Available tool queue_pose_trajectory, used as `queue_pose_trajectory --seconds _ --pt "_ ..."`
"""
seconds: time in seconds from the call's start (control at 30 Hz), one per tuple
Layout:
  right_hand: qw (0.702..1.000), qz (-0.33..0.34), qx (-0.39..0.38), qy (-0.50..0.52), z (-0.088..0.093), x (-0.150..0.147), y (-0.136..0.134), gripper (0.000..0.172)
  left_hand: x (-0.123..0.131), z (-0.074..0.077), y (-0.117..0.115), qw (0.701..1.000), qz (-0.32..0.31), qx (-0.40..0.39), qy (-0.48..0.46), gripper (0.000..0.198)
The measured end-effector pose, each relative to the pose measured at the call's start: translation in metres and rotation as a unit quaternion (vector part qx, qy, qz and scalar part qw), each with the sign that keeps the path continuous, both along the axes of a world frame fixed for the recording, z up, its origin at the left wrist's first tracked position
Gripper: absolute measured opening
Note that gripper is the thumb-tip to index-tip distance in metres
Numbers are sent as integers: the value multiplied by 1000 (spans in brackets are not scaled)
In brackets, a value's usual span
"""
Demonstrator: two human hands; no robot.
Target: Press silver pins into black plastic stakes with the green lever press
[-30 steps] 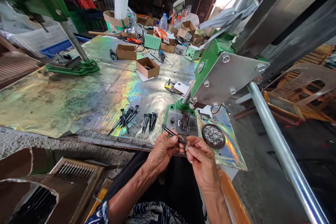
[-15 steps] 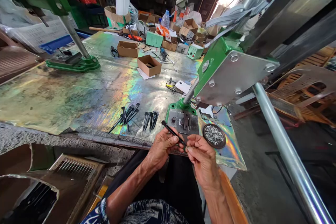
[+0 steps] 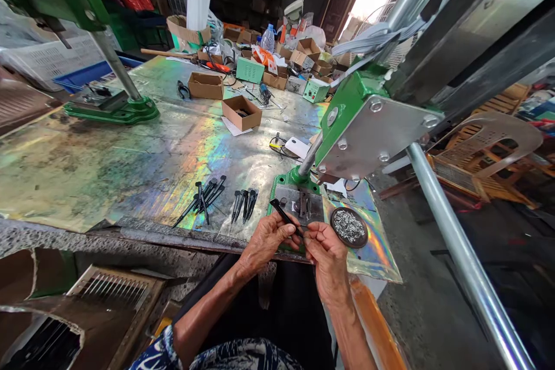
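At the lower centre of the frame, the left hand (image 3: 265, 243) grasps a slender black piece with a blunt head (image 3: 282, 211) between thumb and fingers, its head end pointing up and left over the base of a green bench press (image 3: 343, 108). The right hand (image 3: 326, 255) has its fingertips pinched together at the piece's lower end; whether they also grip something small cannot be told. Over the last second little has changed: the piece has tilted slightly steeper, while both hands have stayed together at its lower end. That suggests the fine finger work there is not yet finished. Two loose groups of similar black pieces (image 3: 248, 206) lie unchanged on the tabletop (image 3: 108, 176), left of the press, and a round dish (image 3: 363, 242) of silvery metal bits (image 3: 349, 226) sits just beside the right hand.
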State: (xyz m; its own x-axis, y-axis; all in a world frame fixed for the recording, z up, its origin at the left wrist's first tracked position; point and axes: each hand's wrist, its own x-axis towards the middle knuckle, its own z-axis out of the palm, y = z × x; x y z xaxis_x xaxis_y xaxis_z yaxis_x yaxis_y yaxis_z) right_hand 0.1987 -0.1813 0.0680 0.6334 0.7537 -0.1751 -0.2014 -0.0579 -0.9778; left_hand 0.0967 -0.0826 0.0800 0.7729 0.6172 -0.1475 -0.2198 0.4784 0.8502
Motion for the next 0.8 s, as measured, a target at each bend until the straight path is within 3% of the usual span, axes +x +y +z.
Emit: queue_pose_trajectory --seconds 0.33,0.5,0.6,0.8 --pt "999 -32 29 26 -12 7 21 19 26 -22 11 998 52 37 17 26" --pt "997 -56 32 50 -9 11 11 26 40 -31 19 992 74 86 49 22" --pt "994 -65 29 77 11 18 -8 29 50 -36 28 987 78 112 82 19" --pt "990 -134 16 30 83 50 -74 24 64 -40 45 967 93 192 138 12"
